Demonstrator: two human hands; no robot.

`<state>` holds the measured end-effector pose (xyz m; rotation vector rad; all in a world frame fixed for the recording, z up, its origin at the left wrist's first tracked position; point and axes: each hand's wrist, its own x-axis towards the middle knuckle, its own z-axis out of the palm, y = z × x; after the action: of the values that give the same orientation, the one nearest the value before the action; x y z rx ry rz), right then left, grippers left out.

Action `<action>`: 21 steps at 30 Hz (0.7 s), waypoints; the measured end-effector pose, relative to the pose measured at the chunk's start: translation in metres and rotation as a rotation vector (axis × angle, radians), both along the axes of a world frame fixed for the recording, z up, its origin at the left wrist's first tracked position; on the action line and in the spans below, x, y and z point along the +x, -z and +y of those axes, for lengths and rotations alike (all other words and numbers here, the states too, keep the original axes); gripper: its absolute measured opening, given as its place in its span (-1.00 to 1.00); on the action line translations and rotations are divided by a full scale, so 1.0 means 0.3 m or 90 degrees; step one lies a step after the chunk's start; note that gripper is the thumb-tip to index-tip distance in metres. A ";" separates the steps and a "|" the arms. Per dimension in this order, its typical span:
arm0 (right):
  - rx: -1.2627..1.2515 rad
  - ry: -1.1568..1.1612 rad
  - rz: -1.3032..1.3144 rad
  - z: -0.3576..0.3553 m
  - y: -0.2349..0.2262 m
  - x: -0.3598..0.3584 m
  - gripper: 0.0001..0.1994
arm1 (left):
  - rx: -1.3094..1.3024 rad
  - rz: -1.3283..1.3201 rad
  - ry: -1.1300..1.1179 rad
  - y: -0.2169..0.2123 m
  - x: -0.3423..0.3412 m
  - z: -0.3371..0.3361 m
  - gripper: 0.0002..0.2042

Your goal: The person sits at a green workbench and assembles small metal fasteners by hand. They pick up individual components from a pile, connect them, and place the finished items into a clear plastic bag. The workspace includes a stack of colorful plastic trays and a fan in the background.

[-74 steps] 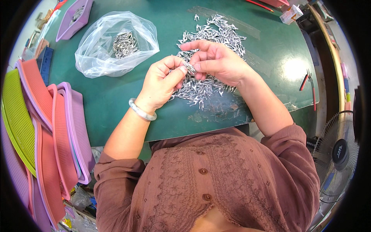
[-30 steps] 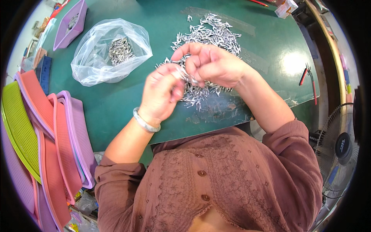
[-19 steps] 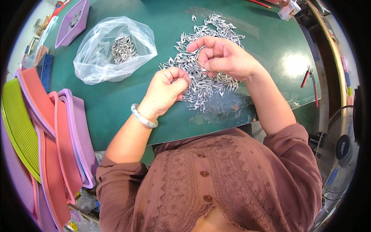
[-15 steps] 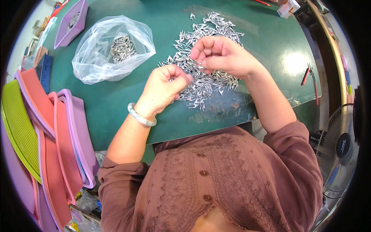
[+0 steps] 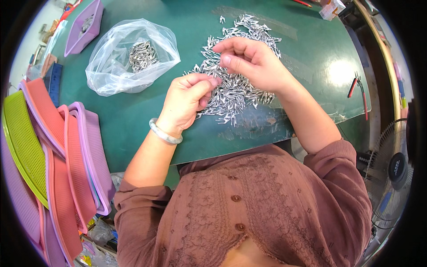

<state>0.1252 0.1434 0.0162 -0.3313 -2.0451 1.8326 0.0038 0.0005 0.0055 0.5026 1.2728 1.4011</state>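
Note:
A loose pile of small silvery forked metal pieces [image 5: 231, 95] covers the middle of the green table [image 5: 187, 142]. My left hand [image 5: 189, 93], with a pale bangle [image 5: 165, 132] at its wrist, is over the pile's left edge. Its thumb and forefinger are pinched together; whatever lies between the tips is too small to make out. Above the pile's middle, my right hand [image 5: 253, 62] has its forefinger stretched out and apart from the thumb, the other fingers loosely curled. A clear plastic bag [image 5: 106, 66] left of my hands holds more metal pieces [image 5: 142, 57].
Stacked pink, purple and green plastic baskets [image 5: 26, 147] crowd the left side. A purple tray [image 5: 80, 38] stands at the far left. Red-handled pliers [image 5: 352, 87] lie near the right edge, a small box [image 5: 331, 10] at the far right. A fan [image 5: 384, 169] stands off the table's right side.
My right hand has drawn up and slightly left, its forefinger and thumb parting. My left hand has shifted a little, still pinched at the pile's edge.

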 end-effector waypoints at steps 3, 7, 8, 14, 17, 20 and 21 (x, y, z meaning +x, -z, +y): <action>-0.046 -0.007 -0.026 0.004 -0.002 0.003 -0.78 | 0.018 -0.049 -0.041 0.004 -0.003 0.001 -0.90; -0.095 -0.015 0.021 -0.030 0.007 -0.007 -0.74 | 0.021 -0.052 -0.044 0.008 0.014 0.001 -0.94; -0.110 -0.006 0.029 -0.037 0.009 -0.011 -0.73 | 0.021 -0.050 -0.038 0.009 0.016 0.001 -0.93; -0.072 0.016 -0.003 -0.043 0.000 -0.007 -0.67 | 0.015 0.021 -0.032 -0.001 0.018 0.000 -0.92; -0.034 -0.003 -0.010 -0.042 0.002 -0.003 -0.62 | 0.060 0.109 -0.076 -0.004 0.007 0.001 -0.94; 0.011 -0.017 0.003 -0.053 0.018 -0.007 -0.60 | 0.081 0.111 -0.089 -0.009 0.016 0.007 -0.93; 0.030 -0.017 0.011 -0.057 0.021 -0.009 -0.60 | 0.080 0.121 -0.082 -0.007 0.014 0.006 -0.93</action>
<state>0.1223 0.1263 0.0098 -0.2754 -2.0879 1.7937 0.0080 0.0024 0.0075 0.6625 1.3938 1.5779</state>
